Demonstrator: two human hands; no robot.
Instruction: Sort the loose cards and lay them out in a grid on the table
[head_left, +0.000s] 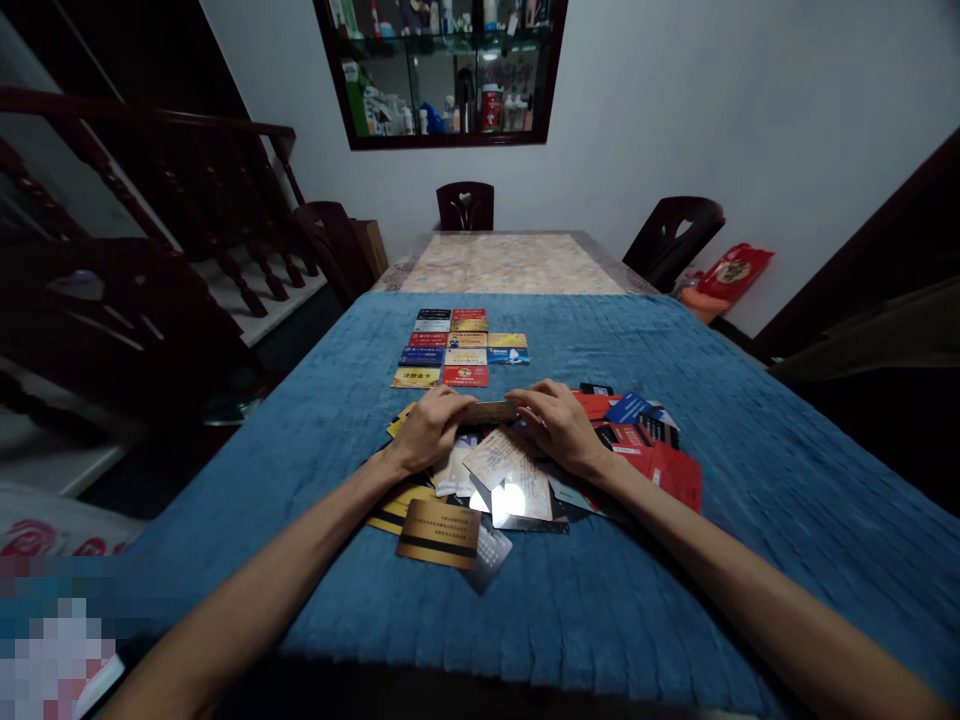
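Between both hands, above a loose pile of plastic cards, a card [491,411] is held nearly edge-on by its two ends. My left hand [431,428] pinches its left end, and my right hand [561,422] its right end. Under and around the hands the pile spreads out, with a gold card [439,533] at the front, a pale card with writing [514,470] in the middle and red cards [667,475] on the right. Beyond the hands, several cards lie in neat rows, among them a red card [465,376] and a yellow card [416,377]. The held card's face is hardly visible.
A blue cloth [315,420] covers the near part of the table, and a patterned tabletop [510,262] shows beyond it. Dark chairs [465,206] stand around the far end. A wooden railing [150,115] is on the left; an orange bin [705,304] stands at right.
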